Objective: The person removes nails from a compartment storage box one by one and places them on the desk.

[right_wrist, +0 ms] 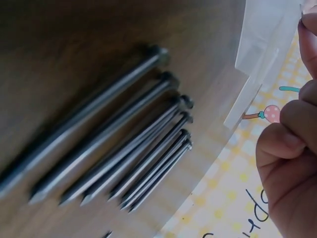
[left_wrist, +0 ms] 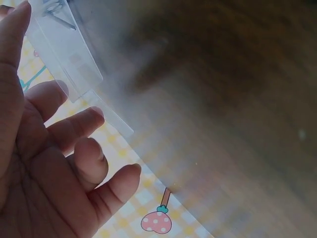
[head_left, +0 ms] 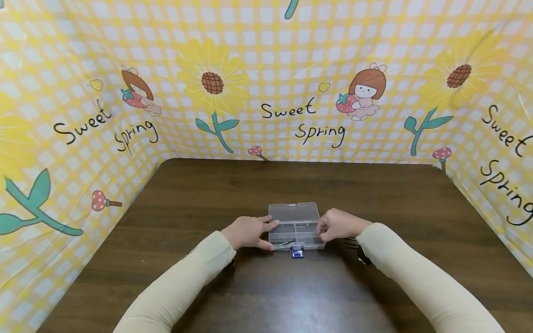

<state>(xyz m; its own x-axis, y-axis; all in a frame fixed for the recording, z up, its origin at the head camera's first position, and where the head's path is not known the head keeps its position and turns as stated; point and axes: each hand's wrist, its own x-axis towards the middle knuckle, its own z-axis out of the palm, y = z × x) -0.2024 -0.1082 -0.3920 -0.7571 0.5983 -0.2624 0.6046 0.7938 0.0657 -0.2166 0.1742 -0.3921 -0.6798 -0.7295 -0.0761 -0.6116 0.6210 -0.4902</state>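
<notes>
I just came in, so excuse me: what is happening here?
A person's left hand rests at an open clear box holding some metal pieces. The right hand, at its right side, seems to pinch something thin, hard to identify. Nails lie in a row on the table nearby.

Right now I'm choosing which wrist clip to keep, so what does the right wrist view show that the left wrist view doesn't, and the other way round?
Only the right wrist view shows the row of nails on the wooden table and black lettering on the checked cloth. Only the left wrist view shows the left hand and the metal pieces in the clear plastic box. Both share part of that box, the table and the cloth.
</notes>
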